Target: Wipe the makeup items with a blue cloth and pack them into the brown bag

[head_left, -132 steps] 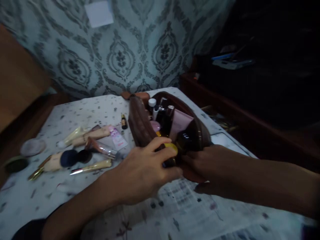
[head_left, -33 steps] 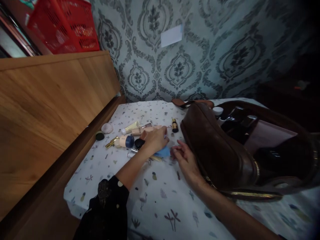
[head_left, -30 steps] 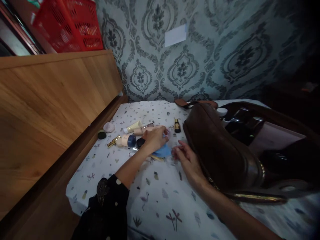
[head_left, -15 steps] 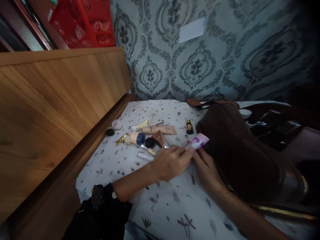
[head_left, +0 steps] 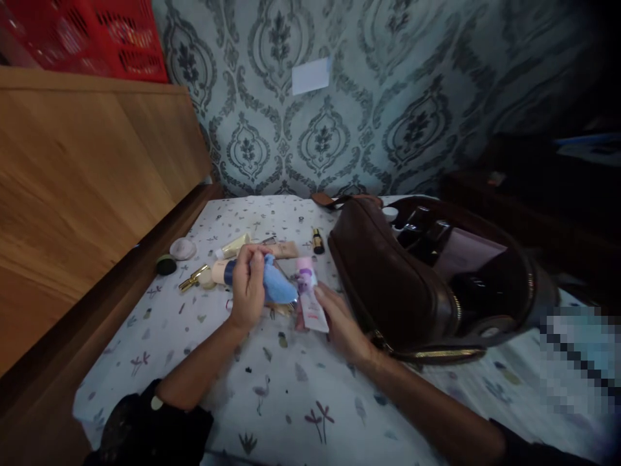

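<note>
My left hand (head_left: 247, 288) is closed around a soft blue sponge (head_left: 279, 287), held just above the patterned cloth. My right hand (head_left: 334, 320) grips a flat pink and white sachet (head_left: 309, 301) right beside the sponge. Behind my left hand lie several cosmetics: a cream tube (head_left: 233, 246), a beige tube (head_left: 286, 249), a bottle with a dark blue cap (head_left: 219, 272) and a small gold-capped bottle (head_left: 317, 241). An open brown bag (head_left: 388, 285) with more cosmetics inside sits to the right of my hands.
A white round pad (head_left: 183, 248) and a dark round compact (head_left: 166, 264) lie near the table's left edge. A wooden board (head_left: 82, 181) runs along the left, with a red basket (head_left: 97, 35) on top. Patterned wallpaper rises behind; dark furniture stands at the right.
My left hand has lifted the blue sponge off the cloth and now holds it upright. My right hand has drawn the pink sachet nearer. The view has swung to the right.
</note>
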`<state>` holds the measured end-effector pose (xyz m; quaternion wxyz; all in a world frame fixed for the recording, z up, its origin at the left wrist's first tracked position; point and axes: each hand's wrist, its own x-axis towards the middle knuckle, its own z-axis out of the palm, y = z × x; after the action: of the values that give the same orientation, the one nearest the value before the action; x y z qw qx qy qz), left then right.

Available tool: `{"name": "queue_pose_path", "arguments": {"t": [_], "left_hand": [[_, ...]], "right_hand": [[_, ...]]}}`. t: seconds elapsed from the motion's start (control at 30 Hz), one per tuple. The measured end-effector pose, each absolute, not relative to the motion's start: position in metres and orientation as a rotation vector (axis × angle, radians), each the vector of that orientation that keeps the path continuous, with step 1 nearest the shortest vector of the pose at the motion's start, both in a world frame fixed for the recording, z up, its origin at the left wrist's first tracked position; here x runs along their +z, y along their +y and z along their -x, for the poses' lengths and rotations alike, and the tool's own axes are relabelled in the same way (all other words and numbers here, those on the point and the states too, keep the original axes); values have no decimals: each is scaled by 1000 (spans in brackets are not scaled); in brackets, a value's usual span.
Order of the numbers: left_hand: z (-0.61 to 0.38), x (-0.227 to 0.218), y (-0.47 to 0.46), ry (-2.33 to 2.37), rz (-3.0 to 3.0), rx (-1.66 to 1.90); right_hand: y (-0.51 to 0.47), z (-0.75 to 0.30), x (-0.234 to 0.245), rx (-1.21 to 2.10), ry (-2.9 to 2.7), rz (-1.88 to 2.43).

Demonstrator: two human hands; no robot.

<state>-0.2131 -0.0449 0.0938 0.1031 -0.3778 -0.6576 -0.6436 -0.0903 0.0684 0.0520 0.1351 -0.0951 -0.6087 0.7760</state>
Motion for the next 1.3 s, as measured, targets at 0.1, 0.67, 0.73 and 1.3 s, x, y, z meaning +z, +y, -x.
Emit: {"name": "queue_pose_path", "arguments": {"t": [0.1,0.67,0.73,1.3], "left_hand": [[204,93,-47,-1848,1522,-1620],[223,105,-49,-2648,1645,-1594],[228,104,-49,-2767,1678,-1826],[205,91,-51,-1932,1927,-1570]], "right_hand": [[59,86,54,2466,-1824,149],[60,82,57,1738,-2416,-7],[59,82,53,1528,-2471,-29],[68,84,62,2552,-1749,153]]}}
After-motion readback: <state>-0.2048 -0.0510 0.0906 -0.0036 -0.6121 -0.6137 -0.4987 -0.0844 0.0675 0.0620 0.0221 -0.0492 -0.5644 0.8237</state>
